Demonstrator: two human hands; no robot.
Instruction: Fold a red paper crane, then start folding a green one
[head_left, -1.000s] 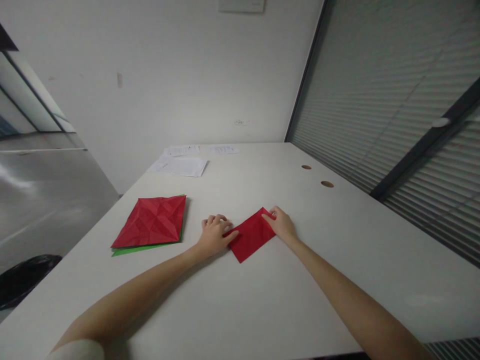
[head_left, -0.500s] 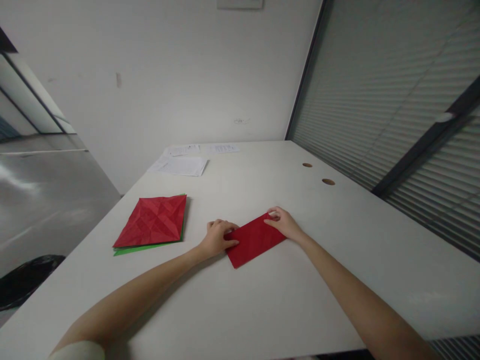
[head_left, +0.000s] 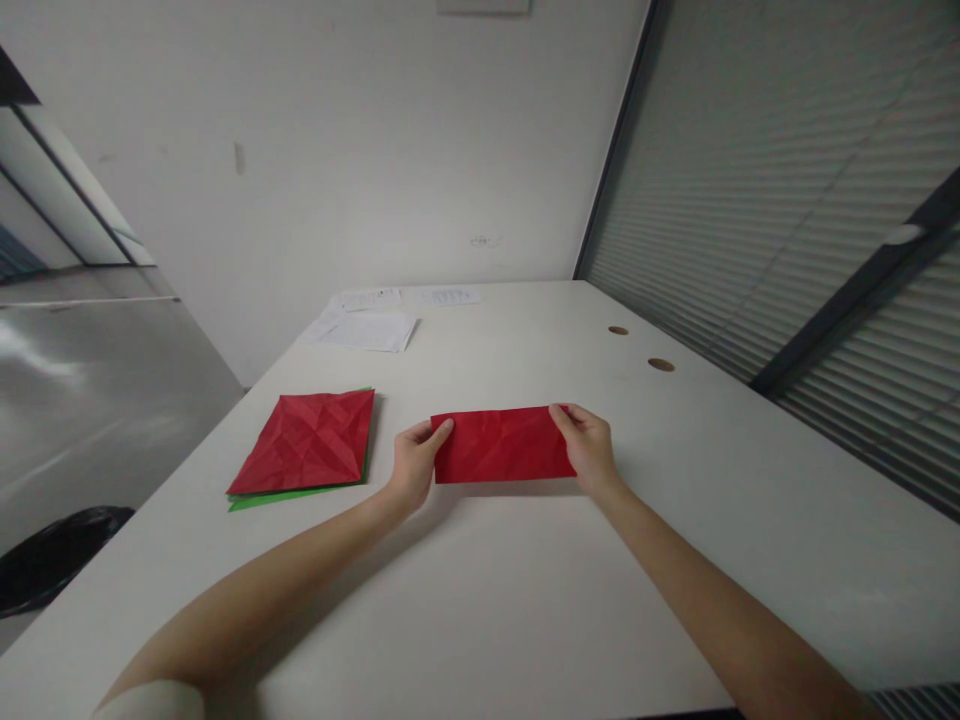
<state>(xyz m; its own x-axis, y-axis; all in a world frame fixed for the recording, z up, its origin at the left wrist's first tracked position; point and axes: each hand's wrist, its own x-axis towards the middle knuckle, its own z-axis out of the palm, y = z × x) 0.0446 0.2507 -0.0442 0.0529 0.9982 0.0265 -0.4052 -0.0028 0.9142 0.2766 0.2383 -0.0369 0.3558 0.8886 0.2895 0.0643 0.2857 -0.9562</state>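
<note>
A red sheet of paper (head_left: 501,446), folded into a long rectangle, is held up between both hands, a little above the white table (head_left: 480,600), where its shadow falls. My left hand (head_left: 415,462) pinches the left end, thumb on the near face and fingers behind. At the right end my right hand (head_left: 591,446) grips the upper corner in the same way, its fingers hidden behind the paper. Left of my left hand lies a stack of creased square papers, a red one (head_left: 311,440) on top and a green one (head_left: 289,496) showing beneath.
Printed white papers (head_left: 367,330) lie at the table's far left, near the wall. Two round holes (head_left: 661,365) pierce the tabletop at the right, by the window blinds (head_left: 720,250). A black-lined bin (head_left: 60,560) stands beyond the table's left edge.
Both hands have lifted the folded red paper off the table and turned it from a slant to nearly level. The left hand shifted slightly left. The stack stayed put.
</note>
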